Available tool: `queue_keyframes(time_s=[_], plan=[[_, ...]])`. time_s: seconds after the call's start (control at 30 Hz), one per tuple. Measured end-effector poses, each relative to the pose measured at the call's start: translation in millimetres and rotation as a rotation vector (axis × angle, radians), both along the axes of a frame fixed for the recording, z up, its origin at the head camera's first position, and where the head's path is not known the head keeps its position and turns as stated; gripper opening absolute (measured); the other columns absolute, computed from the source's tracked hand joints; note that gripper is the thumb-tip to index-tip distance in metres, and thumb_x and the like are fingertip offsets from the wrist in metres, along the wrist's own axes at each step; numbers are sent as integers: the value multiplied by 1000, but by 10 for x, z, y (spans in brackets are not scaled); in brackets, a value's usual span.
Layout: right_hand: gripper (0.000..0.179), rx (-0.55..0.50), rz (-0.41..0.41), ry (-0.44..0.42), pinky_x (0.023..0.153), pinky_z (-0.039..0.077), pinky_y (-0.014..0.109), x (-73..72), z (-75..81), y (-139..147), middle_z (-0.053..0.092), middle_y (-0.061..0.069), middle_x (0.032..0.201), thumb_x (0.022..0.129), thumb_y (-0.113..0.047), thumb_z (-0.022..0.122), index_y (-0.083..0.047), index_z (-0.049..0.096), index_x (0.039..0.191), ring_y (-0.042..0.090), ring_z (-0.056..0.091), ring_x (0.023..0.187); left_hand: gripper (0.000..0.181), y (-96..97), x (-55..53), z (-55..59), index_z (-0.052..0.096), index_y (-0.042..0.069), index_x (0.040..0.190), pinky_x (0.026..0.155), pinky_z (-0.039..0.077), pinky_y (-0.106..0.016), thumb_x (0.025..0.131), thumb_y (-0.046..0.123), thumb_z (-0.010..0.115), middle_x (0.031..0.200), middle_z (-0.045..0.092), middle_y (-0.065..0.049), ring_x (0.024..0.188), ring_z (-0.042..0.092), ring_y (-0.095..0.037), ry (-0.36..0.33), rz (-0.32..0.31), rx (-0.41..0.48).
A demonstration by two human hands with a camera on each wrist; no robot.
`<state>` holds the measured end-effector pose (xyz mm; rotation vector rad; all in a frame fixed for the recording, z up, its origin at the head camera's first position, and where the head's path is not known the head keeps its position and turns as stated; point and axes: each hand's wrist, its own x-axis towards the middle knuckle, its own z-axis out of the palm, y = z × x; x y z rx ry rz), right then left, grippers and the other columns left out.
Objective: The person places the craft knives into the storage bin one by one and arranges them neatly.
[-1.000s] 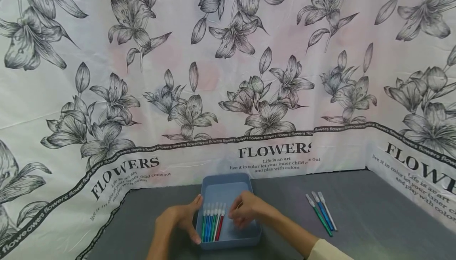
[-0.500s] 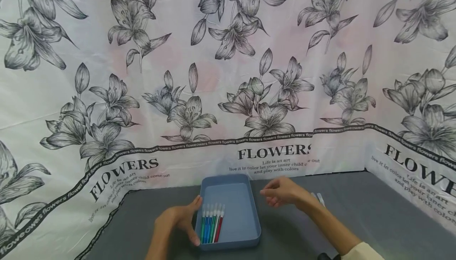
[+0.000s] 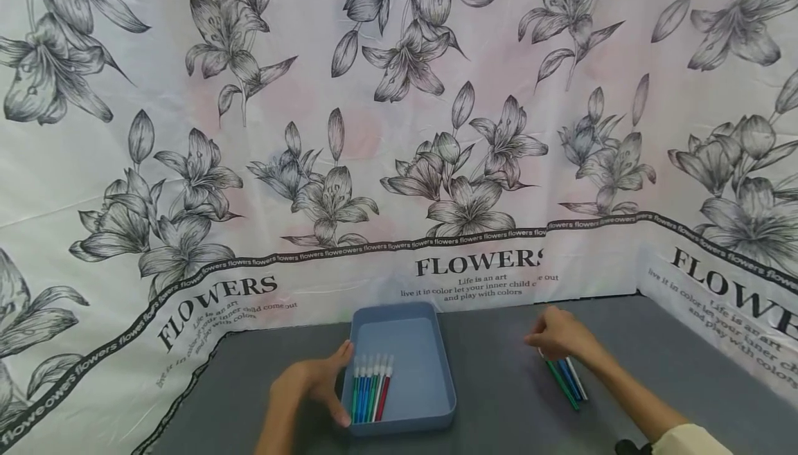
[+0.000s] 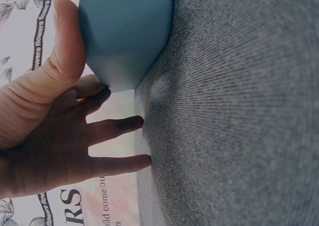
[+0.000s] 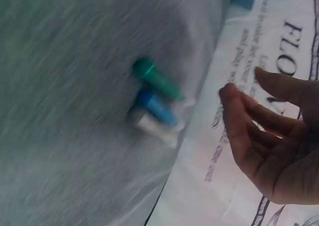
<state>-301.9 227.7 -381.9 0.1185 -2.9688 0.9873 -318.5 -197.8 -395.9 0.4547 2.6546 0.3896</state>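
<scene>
My left hand [image 3: 312, 382] rests against the left side of a blue-grey tray [image 3: 419, 372], thumb near its front corner. In the left wrist view, the thumb [image 4: 69, 41] presses the tray's outer wall [image 4: 127, 31] while the other fingers stretch out straight. Several slim pens with whitish caps, in green, blue, white and red [image 3: 384, 396], lie side by side along the tray's left wall. My right hand [image 3: 564, 334] hovers over the cap ends of a green pen [image 5: 157, 81], a blue pen [image 5: 158, 109] and a white pen [image 5: 155, 129]. Its thumb and fingertips are apart, holding nothing.
A dark grey cloth [image 3: 492, 386] covers the table. Behind it hangs a white curtain [image 3: 349, 275] printed with flowers and lettering, close to the tray's far end. A dark object [image 3: 632, 447] shows by the right sleeve.
My right hand has left the tray's inside and travelled right to the three loose pens. The left hand and the tray have stayed in place.
</scene>
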Motion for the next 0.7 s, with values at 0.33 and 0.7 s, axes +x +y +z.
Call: queue_keyframes(time_s=[0.33,0.7], plan=[[22,168,0,-45,40,38,24,28,-177,187,54,3,50,72,6,60,-6,56,55,15,53,45,129,32,7,45,7,17,148,101,25,-58,50,44,85,154,2,-5,134,21,-36,-10,59,-28],[20,257,-34,-79,44,46,30,9,-218,121,56,7,59,72,-1,73,-5,54,69,16,58,48,129,42,10,39,6,17,148,102,26,-57,51,44,85,154,1,-5,134,22,-36,-10,52,-40]])
